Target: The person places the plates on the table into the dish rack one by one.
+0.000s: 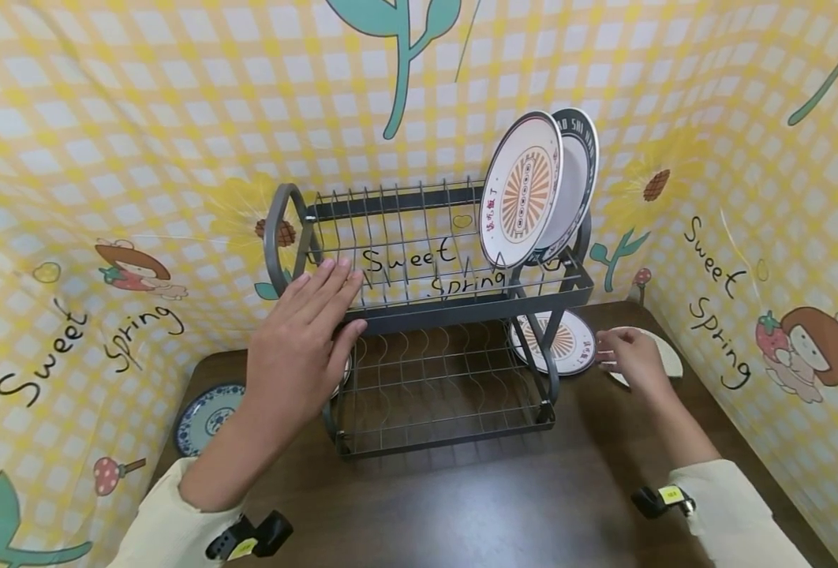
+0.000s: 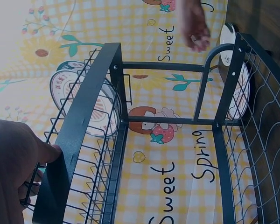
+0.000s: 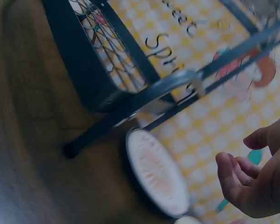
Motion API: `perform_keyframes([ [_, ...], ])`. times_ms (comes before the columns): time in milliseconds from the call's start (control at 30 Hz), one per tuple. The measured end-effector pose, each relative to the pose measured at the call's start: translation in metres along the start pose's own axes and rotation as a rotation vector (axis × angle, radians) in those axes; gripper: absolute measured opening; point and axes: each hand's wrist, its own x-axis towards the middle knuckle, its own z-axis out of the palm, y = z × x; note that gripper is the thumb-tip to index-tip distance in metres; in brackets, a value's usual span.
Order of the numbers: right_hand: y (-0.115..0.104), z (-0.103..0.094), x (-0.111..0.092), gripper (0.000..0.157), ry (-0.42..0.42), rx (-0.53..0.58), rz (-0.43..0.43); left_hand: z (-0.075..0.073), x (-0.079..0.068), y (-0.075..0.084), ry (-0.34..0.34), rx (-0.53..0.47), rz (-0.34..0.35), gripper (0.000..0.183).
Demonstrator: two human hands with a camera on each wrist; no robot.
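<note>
Gripping the dish rack [image 1: 447,311]: left fingers [image 1: 329,288]

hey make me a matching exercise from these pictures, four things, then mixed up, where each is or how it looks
1. left hand
2. right hand
3. blue-patterned plate
4. rack

A. dark grey, two levels
B. right of the rack, holding nothing
C. gripping the rack
D. on the table, left of the rack

Pairs: 1-C, 2-B, 3-D, 4-A

“Sweet Spring” (repeated) marks the backdrop [image 1: 248,79]; “SHI”, the rear plate [image 1: 577,177]; “吃饭了”, the front plate [image 1: 521,191].
</note>
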Motion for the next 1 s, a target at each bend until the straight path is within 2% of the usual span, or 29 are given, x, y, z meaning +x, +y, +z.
perform_keyframes([
  [100,0.018,0.003,0.008,0.028,-0.058,0.214,0.154,-0.001,0.0,0.0,-0.002,0.001,-0.003,0.054],
  [200,0.031,0.008,0.014,0.017,-0.065,0.327,0.271,-0.001,-0.001,0.0,-0.004,0.003,-0.007,0.055],
  [433,0.046,0.015,0.02,0.018,-0.021,0.362,0.409,0.0,-0.001,0.0,0.006,0.003,-0.001,0.056],
  [600,0.054,0.019,0.022,0.018,0.016,0.379,0.455,-0.001,0.0,0.0,0.013,0.003,0.003,0.055],
  [667,0.057,0.022,0.023,0.024,0.03,0.388,0.462,-0.001,0.0,0.0,0.013,0.005,0.002,0.055],
  [867,0.062,0.032,0.027,0.067,0.061,0.444,0.481,0.0,0.0,0.0,0.016,0.007,0.0,0.055],
  [1000,0.063,0.038,0.032,0.063,0.12,0.519,0.504,0.0,-0.001,0.0,0.015,0.008,-0.001,0.055],
])
